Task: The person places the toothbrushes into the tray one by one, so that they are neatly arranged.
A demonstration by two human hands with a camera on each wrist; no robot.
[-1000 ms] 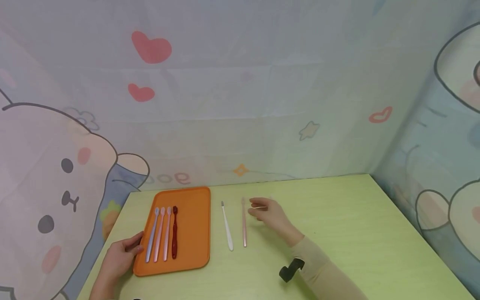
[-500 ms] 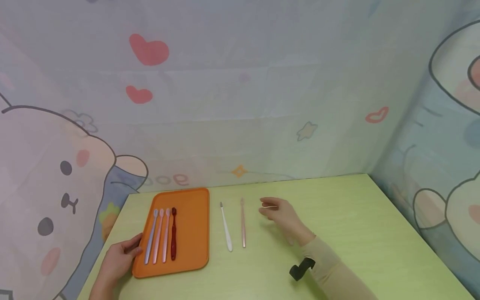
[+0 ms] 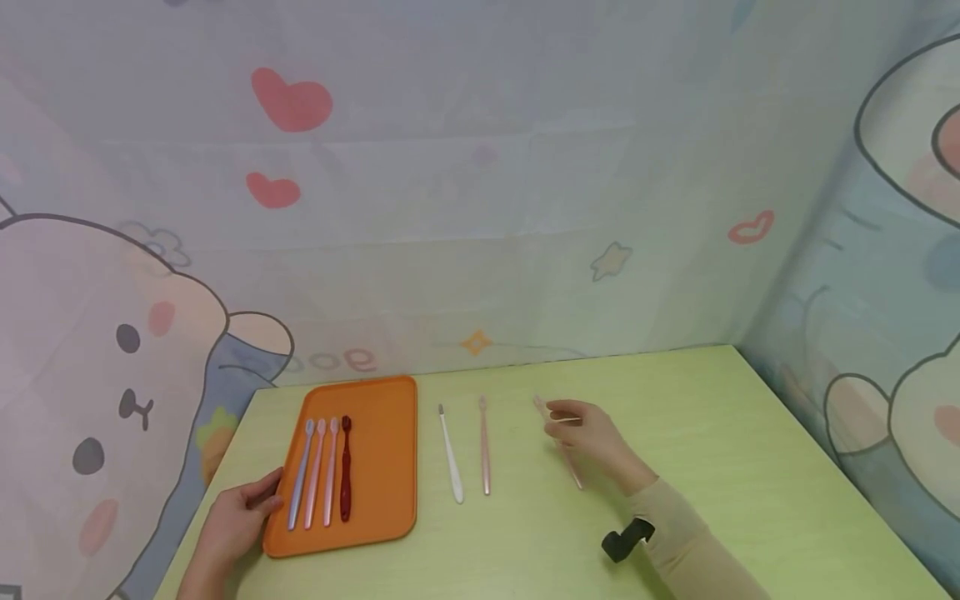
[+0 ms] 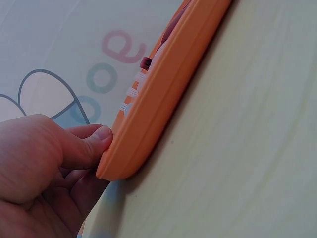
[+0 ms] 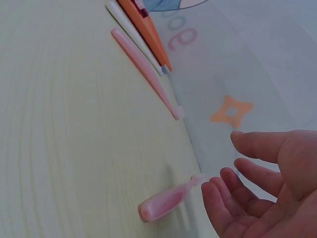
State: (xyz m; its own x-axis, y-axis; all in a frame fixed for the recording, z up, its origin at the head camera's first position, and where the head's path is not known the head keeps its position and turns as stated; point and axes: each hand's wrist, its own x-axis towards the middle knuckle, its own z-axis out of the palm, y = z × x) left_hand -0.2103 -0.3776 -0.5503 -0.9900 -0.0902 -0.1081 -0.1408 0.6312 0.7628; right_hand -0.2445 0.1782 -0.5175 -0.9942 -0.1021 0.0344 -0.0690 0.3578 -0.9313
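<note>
My left hand (image 3: 236, 521) pinches the left rim of an orange tray (image 3: 386, 467), thumb on the edge, as the left wrist view shows. A lavender toothbrush (image 3: 297, 492), two pink ones and a dark red toothbrush (image 3: 346, 483) lie side by side in the tray. My right hand (image 3: 596, 433) hovers by a slanted pink toothbrush (image 3: 573, 473), partly covering it in the head view. Fingers and thumb are apart there, and the right wrist view shows nothing between them. Left of it lie another pink toothbrush (image 3: 485, 458) and a white toothbrush (image 3: 453, 471), both on the table.
The pale green table (image 3: 697, 450) meets a cartoon-printed cloth backdrop (image 3: 450, 192) at its back edge. More printed cloth (image 3: 900, 275) stands along the right side. A black strap piece (image 3: 628, 540) sits at my right wrist.
My right hand has moved rightward, away from the middle pink toothbrush to the slanted pink one, which now shows beside it. The left hand stays at the tray.
</note>
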